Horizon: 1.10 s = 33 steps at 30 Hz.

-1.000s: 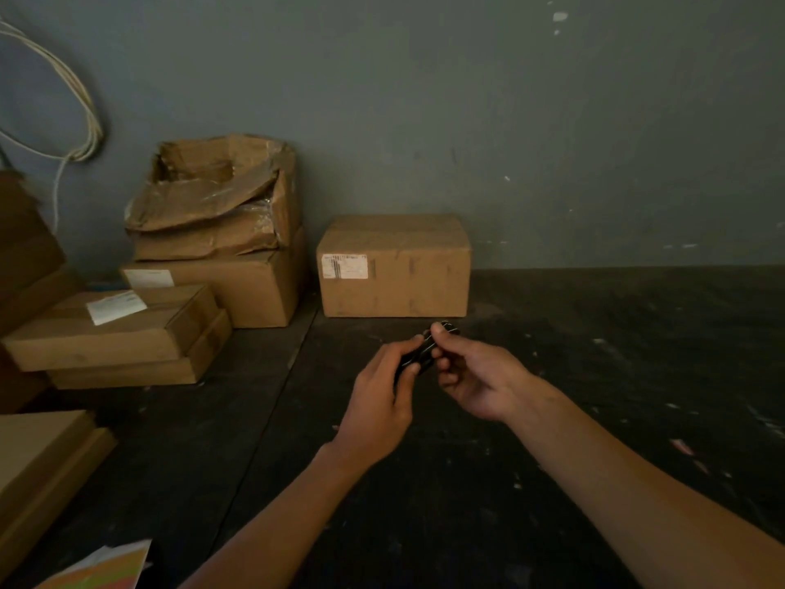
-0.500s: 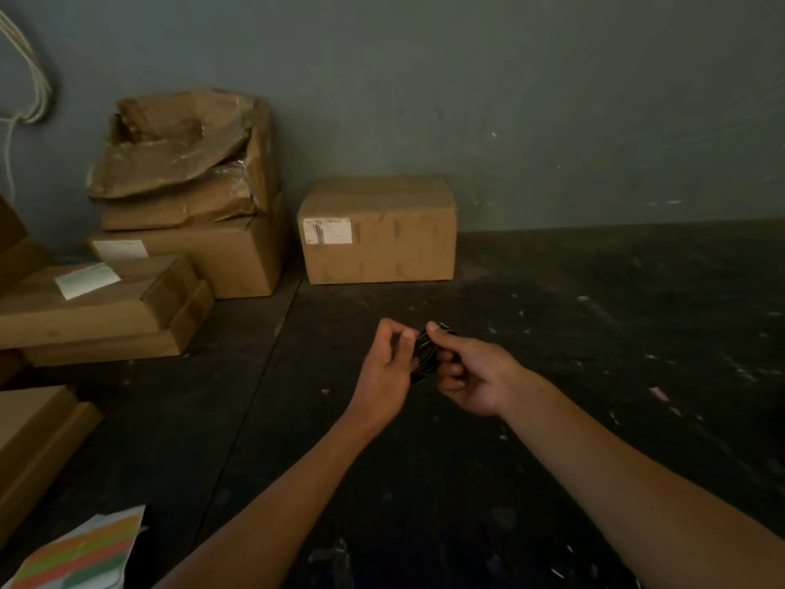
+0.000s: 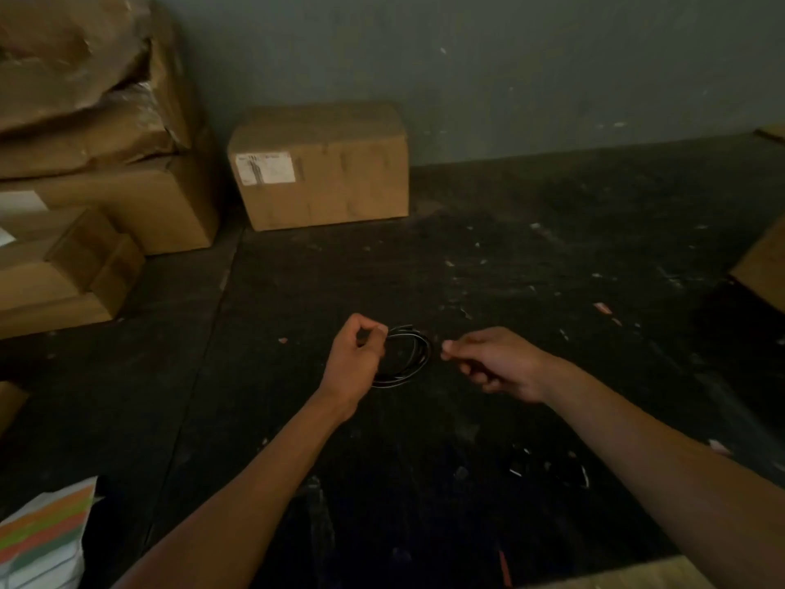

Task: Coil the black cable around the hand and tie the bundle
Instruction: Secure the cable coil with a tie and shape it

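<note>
Head view looks down on a dark, scuffed table (image 3: 531, 269) against a grey-green wall (image 3: 509, 70). Near the middle, the left hand (image 3: 354, 363) has its fingers curled, and thumb and forefinger pinch the left side of the black cable (image 3: 418, 354), which is wound into a small round coil of several loops. The coil hangs out to the right of that hand, over the table; whether it touches the surface cannot be told. The right hand (image 3: 495, 363) is just to the right of the coil, apart from it, with fingers curled in and thumb pressed to forefinger; whether it pinches a thin cable end cannot be told in the dim light. Both forearms reach in from the near edge.

At the far side a closed cardboard box (image 3: 323, 172) with a white label (image 3: 265, 167) stands by the wall. Left of it is a stack of boxes (image 3: 106, 163), the top one crushed and torn. Another box corner (image 3: 764, 265) shows at the right edge. A striped coloured paper (image 3: 42, 542) lies at the near left corner.
</note>
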Tool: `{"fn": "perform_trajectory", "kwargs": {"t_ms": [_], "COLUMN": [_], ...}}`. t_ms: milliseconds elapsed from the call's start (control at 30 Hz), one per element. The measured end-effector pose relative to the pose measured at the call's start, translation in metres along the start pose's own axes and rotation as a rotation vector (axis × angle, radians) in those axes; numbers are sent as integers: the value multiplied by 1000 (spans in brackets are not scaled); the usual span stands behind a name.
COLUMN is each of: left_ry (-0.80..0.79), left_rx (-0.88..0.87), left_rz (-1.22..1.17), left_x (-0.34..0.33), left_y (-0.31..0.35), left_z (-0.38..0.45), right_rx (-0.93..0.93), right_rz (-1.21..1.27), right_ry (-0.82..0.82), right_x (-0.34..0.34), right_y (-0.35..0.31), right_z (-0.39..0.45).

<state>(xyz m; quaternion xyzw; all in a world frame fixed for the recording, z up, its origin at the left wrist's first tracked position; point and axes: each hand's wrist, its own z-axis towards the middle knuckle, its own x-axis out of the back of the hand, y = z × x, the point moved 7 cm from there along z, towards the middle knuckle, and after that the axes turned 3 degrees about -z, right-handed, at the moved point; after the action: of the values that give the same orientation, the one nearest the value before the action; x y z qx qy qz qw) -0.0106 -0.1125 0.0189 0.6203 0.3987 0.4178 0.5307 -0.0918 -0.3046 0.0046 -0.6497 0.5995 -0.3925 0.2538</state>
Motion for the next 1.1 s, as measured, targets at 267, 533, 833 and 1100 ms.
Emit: {"fn": "perform_trajectory", "kwargs": {"t_ms": [267,533,833,1100], "left_ry": [-6,-39,-75,-20], "left_rx": [160,199,246,57], "left_rz": [2,58,83,154], "left_x": [-6,-20,-6,14], "left_y": [-46,-55,-43,5], "left_z": [-4,-7,-5,14], "right_rx": [-148,-146,68,578], "right_rz": [-707,-924,-538,-312], "right_ry": [28,26,52,177], "right_x": [32,13,0,-40], "right_y": [88,112,36,-111], "right_z": [-19,-18,8,-12]}}
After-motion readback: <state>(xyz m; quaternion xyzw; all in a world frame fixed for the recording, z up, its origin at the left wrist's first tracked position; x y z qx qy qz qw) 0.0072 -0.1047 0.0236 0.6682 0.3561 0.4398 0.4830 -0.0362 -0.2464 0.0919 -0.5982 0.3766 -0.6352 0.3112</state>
